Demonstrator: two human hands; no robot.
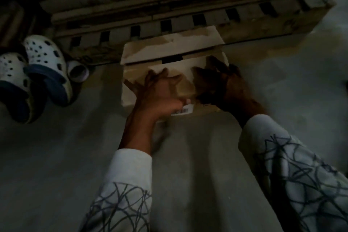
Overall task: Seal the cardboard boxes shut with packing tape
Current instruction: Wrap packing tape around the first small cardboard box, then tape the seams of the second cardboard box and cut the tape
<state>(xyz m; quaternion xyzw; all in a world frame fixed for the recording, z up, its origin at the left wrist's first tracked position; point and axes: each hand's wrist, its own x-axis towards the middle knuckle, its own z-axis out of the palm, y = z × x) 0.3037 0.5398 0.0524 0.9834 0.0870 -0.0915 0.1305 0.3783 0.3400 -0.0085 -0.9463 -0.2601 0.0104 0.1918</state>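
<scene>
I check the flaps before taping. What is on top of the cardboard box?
The left hand and right hand rest spread on the cardboard box. A barcode label shows partly under the left hand. Contents are hidden.

The left hand (pixel 160 92) and right hand (pixel 220 83) cover the near part of the box (pixel 169 56) top. The left hand hides part of the label (pixel 185 109), whose print is too small to read. The right hand is blurred and in deep shadow; whether its fingers lie flat or curl over the box's right edge cannot be told. Left of the box, the outer clog (pixel 13 84) is cut by the picture's edge. Behind the box, the cardboard stack (pixel 169 11) fades into darkness.
</scene>
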